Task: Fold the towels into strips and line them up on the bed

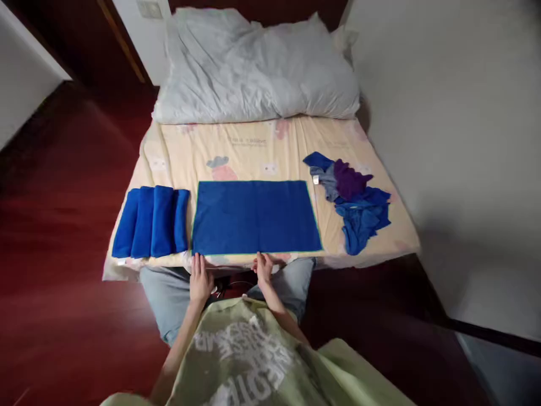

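A yellow-green T-shirt (236,349) is printed with pale block lettering. A flat rectangular blue cloth (256,217), edged in thin green, is spread on the patterned bedsheet (253,158). Its near-left corner is touched by the left hand (201,280), held open, fingers straight. The right hand (262,269) is placed at the near edge, fingers partly bent; whether fabric is pinched cannot be told. The cloth is flanked by plump blue rolls (152,223) and crumpled blue, grey and purple cloths (353,180).

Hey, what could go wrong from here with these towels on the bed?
The flat blue towel lies near the bed's front edge, by the left hand and right hand; a tug might drag it off. The four rolled towels sit near that edge too, so a bump might send one over.
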A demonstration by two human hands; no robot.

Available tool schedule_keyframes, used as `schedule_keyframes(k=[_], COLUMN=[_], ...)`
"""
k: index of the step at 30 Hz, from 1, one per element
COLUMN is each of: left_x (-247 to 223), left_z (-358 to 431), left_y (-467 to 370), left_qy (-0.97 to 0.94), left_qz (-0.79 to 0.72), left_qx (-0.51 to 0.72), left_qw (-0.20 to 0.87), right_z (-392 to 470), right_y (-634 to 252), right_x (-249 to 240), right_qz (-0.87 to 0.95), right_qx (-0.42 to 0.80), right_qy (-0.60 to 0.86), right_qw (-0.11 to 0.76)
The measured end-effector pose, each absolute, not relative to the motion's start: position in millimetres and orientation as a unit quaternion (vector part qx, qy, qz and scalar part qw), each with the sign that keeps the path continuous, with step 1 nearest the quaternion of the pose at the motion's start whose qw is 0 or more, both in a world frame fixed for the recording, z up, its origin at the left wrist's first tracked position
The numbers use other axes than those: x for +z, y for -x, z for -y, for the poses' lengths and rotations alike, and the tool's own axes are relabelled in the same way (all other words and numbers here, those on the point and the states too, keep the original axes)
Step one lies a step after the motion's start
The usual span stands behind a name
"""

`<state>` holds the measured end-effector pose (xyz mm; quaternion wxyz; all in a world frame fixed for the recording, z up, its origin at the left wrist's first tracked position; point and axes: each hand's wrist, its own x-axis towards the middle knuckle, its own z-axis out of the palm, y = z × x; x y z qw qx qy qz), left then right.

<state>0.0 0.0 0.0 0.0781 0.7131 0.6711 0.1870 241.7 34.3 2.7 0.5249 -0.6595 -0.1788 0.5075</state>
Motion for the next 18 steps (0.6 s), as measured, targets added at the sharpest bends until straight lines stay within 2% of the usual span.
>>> schedule_keyframes(k=[5,9,13,18], left_x=[15.0,50.1,93.6,122.2], left_z=[-2.2,-39.6,-125.1,-273.2], left_y=[-0.7,5.1,-7.6,-68.5], left_qy=[-0.707,-0.697,-0.733,-0.785], left_qz=[-0.687,-0.710,-0.673,-0.603], left_qx=[0.151,0.074,0.017,0.020], left_qw=[0.070,0.066,0.096,0.143], right_z=[-34.1,-33.8,-34.0,-35.8], right_y=[-241.3,-240.6,-240.8,-243.8], right_x=[-6.3,-8.3,-4.5,-1.4], right_qz=[0.180,0.165,0.163,0.177], right_qx=[0.497,0.504,0.508,0.503], right_qy=[0.644,0.635,0.633,0.654], right_qw=[0.554,0.562,0.561,0.536])
